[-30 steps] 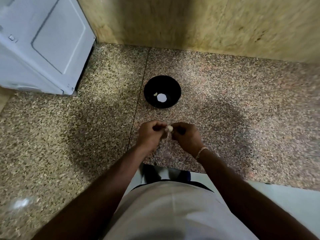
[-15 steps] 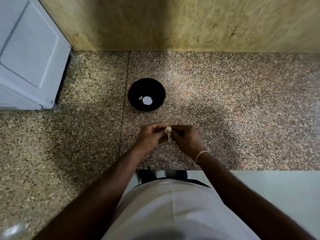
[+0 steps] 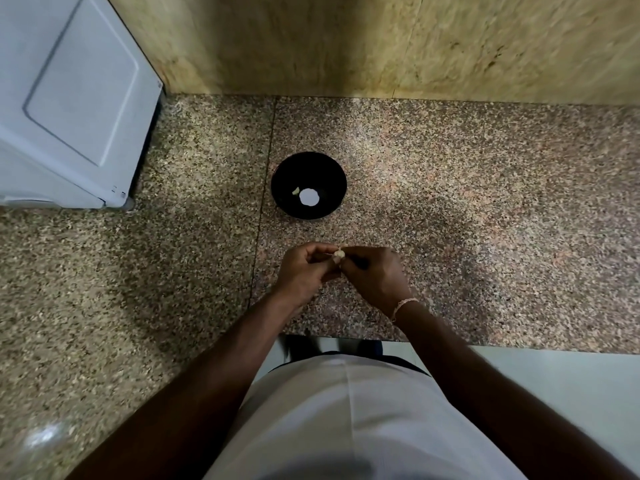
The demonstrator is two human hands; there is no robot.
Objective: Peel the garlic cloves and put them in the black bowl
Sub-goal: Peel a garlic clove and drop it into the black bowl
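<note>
Pinching one garlic clove (image 3: 338, 254) between them, the left hand (image 3: 304, 271) and right hand (image 3: 375, 275) curl their fingertips round it just short of the black bowl (image 3: 287, 168); a pale piece, likely a peeled clove (image 3: 295, 191), already lies inside. Peeling well probably means steadying the clove with one hand while the other lifts the skin; keeping close to the bowl should shorten the drop.

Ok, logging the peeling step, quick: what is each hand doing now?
Left hand: fingers pinch the garlic clove.
Right hand: fingers pinch the same clove from the other side.
</note>
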